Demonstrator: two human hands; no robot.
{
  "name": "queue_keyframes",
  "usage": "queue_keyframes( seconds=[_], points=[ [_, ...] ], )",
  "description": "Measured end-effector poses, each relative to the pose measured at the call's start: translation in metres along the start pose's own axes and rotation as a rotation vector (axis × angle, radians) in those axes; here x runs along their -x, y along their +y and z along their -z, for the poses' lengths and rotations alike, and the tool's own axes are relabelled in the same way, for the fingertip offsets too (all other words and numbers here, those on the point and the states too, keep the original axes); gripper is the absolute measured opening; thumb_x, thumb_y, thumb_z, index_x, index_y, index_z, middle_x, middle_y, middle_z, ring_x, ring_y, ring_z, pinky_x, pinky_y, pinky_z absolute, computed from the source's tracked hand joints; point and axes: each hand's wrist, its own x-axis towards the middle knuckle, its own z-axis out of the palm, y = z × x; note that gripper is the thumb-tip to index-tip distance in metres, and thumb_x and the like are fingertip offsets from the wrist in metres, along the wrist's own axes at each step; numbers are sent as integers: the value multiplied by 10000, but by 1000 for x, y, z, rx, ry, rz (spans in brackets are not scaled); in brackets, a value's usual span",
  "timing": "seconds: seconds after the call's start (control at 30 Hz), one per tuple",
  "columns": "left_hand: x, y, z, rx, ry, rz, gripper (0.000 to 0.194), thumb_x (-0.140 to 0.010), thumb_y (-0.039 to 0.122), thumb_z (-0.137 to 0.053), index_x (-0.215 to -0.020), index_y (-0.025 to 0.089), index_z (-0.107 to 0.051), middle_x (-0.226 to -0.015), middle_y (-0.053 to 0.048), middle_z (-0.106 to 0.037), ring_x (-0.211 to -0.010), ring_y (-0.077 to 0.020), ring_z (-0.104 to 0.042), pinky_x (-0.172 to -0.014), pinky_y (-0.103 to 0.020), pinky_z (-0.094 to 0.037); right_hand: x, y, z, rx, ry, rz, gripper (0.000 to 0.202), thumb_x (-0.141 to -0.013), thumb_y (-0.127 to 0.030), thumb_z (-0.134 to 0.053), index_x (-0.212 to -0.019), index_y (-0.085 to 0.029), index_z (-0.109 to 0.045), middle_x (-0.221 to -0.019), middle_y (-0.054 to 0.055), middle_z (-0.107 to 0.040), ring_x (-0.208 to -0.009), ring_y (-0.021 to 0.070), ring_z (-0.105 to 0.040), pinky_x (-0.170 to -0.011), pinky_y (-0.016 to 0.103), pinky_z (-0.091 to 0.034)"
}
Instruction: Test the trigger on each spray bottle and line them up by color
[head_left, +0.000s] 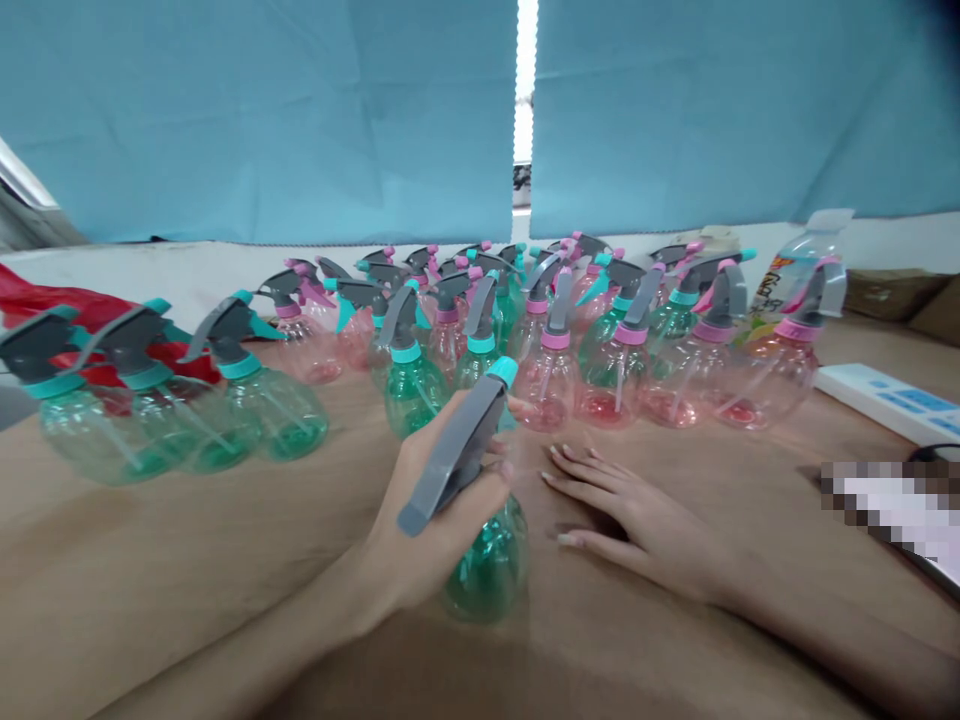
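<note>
My left hand (431, 520) is wrapped round the neck of a green spray bottle (491, 565), just below its grey trigger head with a turquoise nozzle cap. Part of that bottle is hidden behind the fingers. To its right, my right hand (637, 510) lies flat on the brown tabletop (615, 650), fingers stretched out and holding nothing. Beyond both hands, several pink spray bottles (547, 385) and green spray bottles (416, 390) stand close together. At the left is a separate row of green spray bottles (281, 410) with turquoise collars.
A clear bottle with a printed label (795, 270) stands behind the group at the right. Near it are a white power strip (892, 400) and a pixelated flat object (892, 510). Red plastic (97, 300) lies at the back left. Blue curtains (300, 120) hang behind.
</note>
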Motion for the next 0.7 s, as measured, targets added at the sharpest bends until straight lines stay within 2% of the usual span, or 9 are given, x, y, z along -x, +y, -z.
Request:
queue_keyframes(
  seconds=[0.07, 0.2, 0.3, 0.4, 0.47, 0.6, 0.7],
  points=[
    [0, -2, -2, 1, 27, 6, 326, -769, 166, -526, -1083, 252, -543, -867, 19, -597, -827, -166, -614, -752, -286, -517, 0, 0, 1, 0, 1, 0, 631, -921, -571, -482, -1465, -274, -361, -1556, 33, -278, -1430, 275, -234, -1154, 519, -240],
    [1, -2, -4, -38, 80, -8, 354, -766, 182, -535, -1113, 241, -557, -781, 29, -564, -712, -157, -589, -628, -267, -501, 0, -1, 1, 18, -10, 2, 633, -926, -575, -466, -1464, -256, -367, -1555, 39, -279, -1431, 268, -231, -1157, 514, -233],
    [1, -2, -4, -69, 96, -36, 356, -767, 180, -537, -1117, 241, -562, -757, 37, -544, -664, -140, -556, -593, -251, -479, -1, -1, 1, 22, -11, 0, 634, -927, -575, -466, -1462, -250, -370, -1555, 42, -279, -1432, 262, -232, -1158, 506, -236],
    [0, -3, -4, -74, 92, -52, 279, -786, 209, -538, -1063, 229, -570, -716, 44, -520, -612, -128, -535, -536, -235, -448, -1, -1, 0, 7, 4, 1, 635, -921, -569, -484, -1462, -255, -371, -1554, 43, -283, -1430, 270, -235, -1155, 511, -240],
    [0, -4, -6, -75, 109, -51, 265, -788, 215, -544, -1052, 224, -570, -742, 40, -533, -619, -122, -548, -539, -229, -455, -1, -1, 0, 10, 6, 1, 632, -923, -566, -482, -1461, -252, -375, -1553, 45, -287, -1430, 271, -235, -1155, 512, -238],
    [0, -8, -10, -90, 134, -14, 405, -768, 183, -573, -1164, 261, -544, -816, 44, -559, -577, -94, -531, -523, -210, -456, 0, -1, 0, 15, 9, 2, 632, -922, -564, -486, -1461, -252, -376, -1550, 45, -297, -1428, 268, -243, -1154, 508, -245],
    [-1, -8, -11, -91, 125, -2, 355, -758, 185, -571, -1107, 245, -554, -766, 54, -527, -521, -82, -476, -488, -206, -430, 0, -2, 0, 33, 1, 1, 641, -926, -571, -471, -1464, -239, -370, -1551, 49, -290, -1427, 263, -248, -1154, 507, -247]
  ],
)
